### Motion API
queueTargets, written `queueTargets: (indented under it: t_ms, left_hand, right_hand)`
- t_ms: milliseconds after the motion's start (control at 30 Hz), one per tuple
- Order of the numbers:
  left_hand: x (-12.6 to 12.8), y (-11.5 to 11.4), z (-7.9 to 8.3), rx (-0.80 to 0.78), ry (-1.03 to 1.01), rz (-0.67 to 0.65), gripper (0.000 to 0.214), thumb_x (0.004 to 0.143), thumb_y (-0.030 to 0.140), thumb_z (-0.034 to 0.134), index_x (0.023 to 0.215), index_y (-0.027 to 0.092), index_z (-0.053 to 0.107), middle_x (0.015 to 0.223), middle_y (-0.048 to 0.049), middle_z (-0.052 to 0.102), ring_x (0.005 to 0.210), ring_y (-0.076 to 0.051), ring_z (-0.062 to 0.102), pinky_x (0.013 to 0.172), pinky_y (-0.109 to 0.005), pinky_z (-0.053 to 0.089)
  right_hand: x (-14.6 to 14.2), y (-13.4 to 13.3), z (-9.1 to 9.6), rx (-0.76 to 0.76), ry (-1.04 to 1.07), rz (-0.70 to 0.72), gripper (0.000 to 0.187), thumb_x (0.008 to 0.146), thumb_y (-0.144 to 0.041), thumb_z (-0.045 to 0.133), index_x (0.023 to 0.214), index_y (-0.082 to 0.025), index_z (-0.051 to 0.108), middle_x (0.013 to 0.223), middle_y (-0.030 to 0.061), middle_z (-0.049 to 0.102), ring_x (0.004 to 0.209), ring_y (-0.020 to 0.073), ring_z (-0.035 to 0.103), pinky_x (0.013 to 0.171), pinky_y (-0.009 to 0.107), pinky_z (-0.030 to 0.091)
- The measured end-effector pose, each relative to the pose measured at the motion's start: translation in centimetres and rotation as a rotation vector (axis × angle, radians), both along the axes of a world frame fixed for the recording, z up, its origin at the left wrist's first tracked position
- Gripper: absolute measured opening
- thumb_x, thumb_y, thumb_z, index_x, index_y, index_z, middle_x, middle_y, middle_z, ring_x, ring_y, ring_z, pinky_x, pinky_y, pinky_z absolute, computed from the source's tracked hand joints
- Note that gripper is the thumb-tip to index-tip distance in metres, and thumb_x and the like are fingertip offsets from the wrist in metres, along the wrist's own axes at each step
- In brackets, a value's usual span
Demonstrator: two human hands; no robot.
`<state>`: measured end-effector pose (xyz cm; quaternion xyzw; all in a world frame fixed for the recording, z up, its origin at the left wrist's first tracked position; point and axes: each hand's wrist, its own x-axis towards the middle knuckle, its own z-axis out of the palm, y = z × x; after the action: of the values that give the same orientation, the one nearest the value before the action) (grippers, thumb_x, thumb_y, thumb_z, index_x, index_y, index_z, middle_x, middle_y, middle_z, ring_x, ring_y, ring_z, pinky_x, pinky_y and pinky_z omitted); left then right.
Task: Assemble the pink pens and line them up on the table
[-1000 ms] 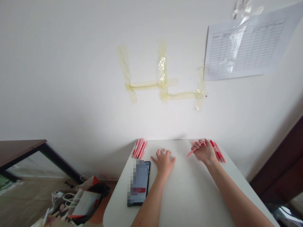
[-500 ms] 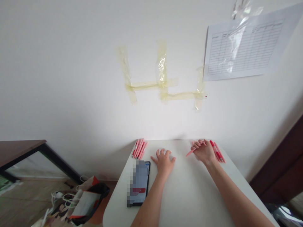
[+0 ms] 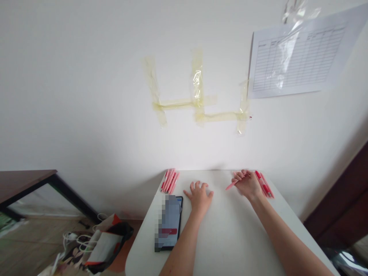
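My left hand (image 3: 199,196) rests palm down on the white table (image 3: 224,237), fingers spread, with nothing in it. Left of it lies a bundle of pink and red pens (image 3: 170,181), several side by side near the far edge. At the right, my right hand (image 3: 248,184) is closed round a pink pen (image 3: 231,185), whose tip points left and toward me. Part of that pen is hidden by the fingers. Just right of this hand lie more red and pink pens (image 3: 265,184), partly covered by it.
A smartphone (image 3: 172,224) lies on the table's left side, partly blurred. Yellowed tape (image 3: 175,104) and a printed sheet (image 3: 296,61) are stuck to the wall behind. On the floor at the left sits a bag (image 3: 106,245) with white cables, near a dark table (image 3: 31,184).
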<state>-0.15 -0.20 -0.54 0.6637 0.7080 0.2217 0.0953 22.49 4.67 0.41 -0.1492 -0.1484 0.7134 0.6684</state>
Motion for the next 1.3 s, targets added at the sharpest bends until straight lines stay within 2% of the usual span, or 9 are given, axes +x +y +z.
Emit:
queueTargets:
  t_ms: [167, 433, 533, 700, 833, 933, 1067, 1167, 1300]
  left_hand:
    - [-0.1, 0.0, 0.0, -0.009, -0.001, -0.005, 0.036, 0.084, 0.044, 0.064, 0.118, 0.034, 0.066, 0.150, -0.0057, 0.050, 0.147, -0.036, 0.027, 0.115, -0.079, 0.008]
    - [-0.1, 0.0, 0.0, -0.011, 0.032, -0.001, 0.036, 0.085, 0.046, 0.062, 0.119, 0.034, 0.065, 0.150, -0.0052, 0.050, 0.147, -0.036, 0.028, 0.116, -0.078, 0.010]
    - [-0.1, 0.0, 0.1, -0.017, 0.038, -0.002, 0.036, 0.085, 0.046, 0.062, 0.120, 0.035, 0.065, 0.150, -0.0051, 0.049, 0.147, -0.036, 0.028, 0.116, -0.077, 0.010]
    - [-0.1, 0.0, 0.0, -0.012, 0.038, -0.004, 0.036, 0.086, 0.045, 0.062, 0.120, 0.034, 0.065, 0.150, -0.0058, 0.049, 0.146, -0.036, 0.029, 0.116, -0.078, 0.011]
    - [-0.1, 0.0, -0.1, -0.002, 0.031, -0.004, 0.035, 0.086, 0.045, 0.062, 0.119, 0.034, 0.065, 0.149, -0.0059, 0.050, 0.146, -0.036, 0.029, 0.115, -0.079, 0.011]
    - [0.0, 0.0, 0.0, 0.006, 0.019, -0.001, 0.034, 0.086, 0.044, 0.063, 0.118, 0.034, 0.066, 0.149, -0.0057, 0.051, 0.146, -0.036, 0.030, 0.115, -0.079, 0.010]
    - [0.0, -0.1, 0.1, -0.005, 0.013, 0.003, 0.034, 0.085, 0.043, 0.063, 0.118, 0.035, 0.066, 0.150, -0.0048, 0.050, 0.147, -0.036, 0.029, 0.116, -0.078, 0.010]
    - [0.0, -0.2, 0.2, -0.012, 0.008, 0.000, 0.035, 0.085, 0.043, 0.063, 0.119, 0.034, 0.066, 0.151, -0.0052, 0.049, 0.147, -0.036, 0.028, 0.116, -0.078, 0.008]
    - [0.0, -0.2, 0.2, -0.015, 0.012, 0.000, 0.035, 0.086, 0.043, 0.062, 0.120, 0.035, 0.065, 0.150, -0.0049, 0.050, 0.147, -0.035, 0.028, 0.116, -0.077, 0.009]
  right_hand:
    - [0.0, -0.1, -0.1, -0.005, -0.007, -0.012, 0.027, 0.091, -0.036, 0.054, 0.071, -0.022, 0.044, 0.063, -0.0058, 0.040, 0.055, 0.0116, 0.041, 0.056, 0.027, 0.043]
    - [0.0, -0.3, 0.2, -0.001, -0.089, -0.022, 0.022, 0.089, -0.040, 0.057, 0.079, -0.023, 0.048, 0.066, -0.0055, 0.045, 0.058, 0.0126, 0.048, 0.059, 0.030, 0.048]
    - [0.1, -0.2, 0.1, -0.019, -0.134, -0.038, 0.012, 0.082, -0.030, 0.060, 0.091, -0.022, 0.056, 0.070, -0.0043, 0.051, 0.063, 0.0142, 0.055, 0.065, 0.034, 0.054]
    - [0.4, 0.2, -0.3, -0.058, -0.222, -0.098, 0.039, 0.069, -0.006, 0.064, 0.104, -0.022, 0.061, 0.078, -0.0025, 0.062, 0.076, 0.0158, 0.065, 0.078, 0.038, 0.062]
    - [1.0, 0.5, -0.2, -0.038, -0.393, -0.197, 0.043, 0.064, -0.003, 0.073, 0.102, -0.021, 0.066, 0.089, 0.0011, 0.067, 0.085, 0.0178, 0.068, 0.083, 0.037, 0.063]
    - [2.0, 0.4, 0.5, 0.005, -0.653, -0.375, 0.038, 0.066, -0.019, 0.080, 0.103, -0.020, 0.071, 0.091, 0.0029, 0.071, 0.092, 0.0212, 0.068, 0.088, 0.039, 0.060]
    - [3.9, -0.3, 1.3, -0.056, -1.360, -0.689, 0.035, 0.075, -0.041, 0.073, 0.103, -0.020, 0.076, 0.093, 0.0069, 0.073, 0.086, 0.0249, 0.067, 0.087, 0.043, 0.052]
    - [5.0, -0.7, 1.2, -0.068, -1.763, -0.847, 0.031, 0.083, -0.042, 0.060, 0.099, -0.020, 0.076, 0.100, 0.0102, 0.072, 0.084, 0.0248, 0.064, 0.084, 0.043, 0.048]
    - [5.3, -1.0, 0.4, -0.163, -2.144, -0.944, 0.019, 0.084, -0.030, 0.055, 0.082, -0.021, 0.072, 0.088, 0.0098, 0.069, 0.093, 0.0273, 0.057, 0.099, 0.055, 0.035]
